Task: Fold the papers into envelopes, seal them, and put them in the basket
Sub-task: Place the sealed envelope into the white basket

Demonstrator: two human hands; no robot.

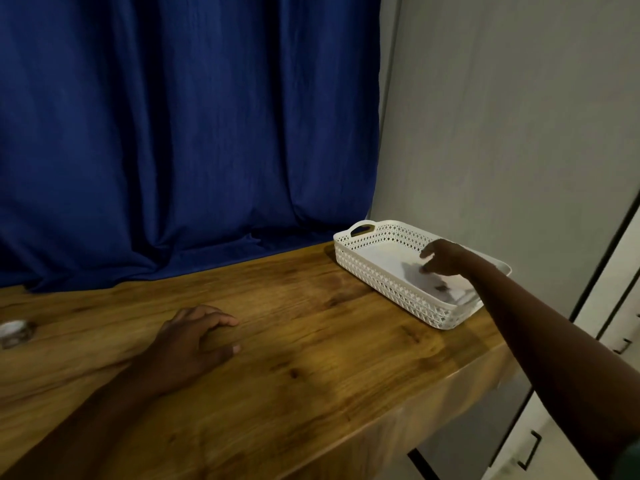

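Observation:
A white perforated basket (367, 263) stands at the far right end of the wooden table (277, 341). My right hand (445, 257) reaches over the basket with fingers loosely bent, just above a blurred white folded paper (446, 282) lying inside. Whether the fingers still touch the paper cannot be told from the blur. My left hand (194, 341) rests flat on the table near the middle, fingers spread and holding nothing.
A roll of clear tape (15, 332) lies at the table's left edge. A blue curtain (173, 133) hangs behind the table. A grey wall and white cabinet doors with black handles (530, 448) stand to the right.

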